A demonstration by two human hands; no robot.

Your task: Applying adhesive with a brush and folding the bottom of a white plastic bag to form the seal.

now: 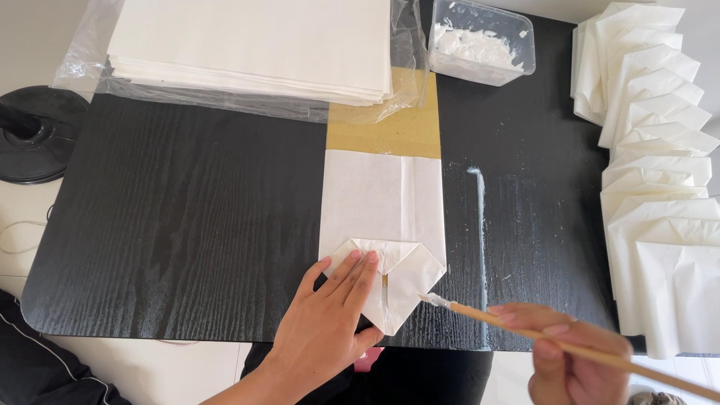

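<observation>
Head view: left hand [330, 322] lies flat and spread on the folded paper bag [382, 225]. Right hand [574, 352] grips a brush [525, 330], long axis toward 10 o'clock, tip just beside the bag's flap.

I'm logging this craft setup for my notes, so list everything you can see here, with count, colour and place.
table: one, black wood grain, fills the view
folded paper bag: one, white, centre, bottom flaps folded to a point near the front edge
cardboard strip: one, tan, under the bag's far end
paper sheet stack: one stack, white, far left, on clear plastic wrap
tub of paste: one, clear with white paste, far centre-right
finished bags: one overlapping row, too many to count exactly, white, right edge
paste smear: one streak, white, right of the bag
round base: one, black, on the floor at left
brush: one, wooden handle, in the right hand
left hand: flat on the bag's flaps
right hand: gripping the brush
</observation>
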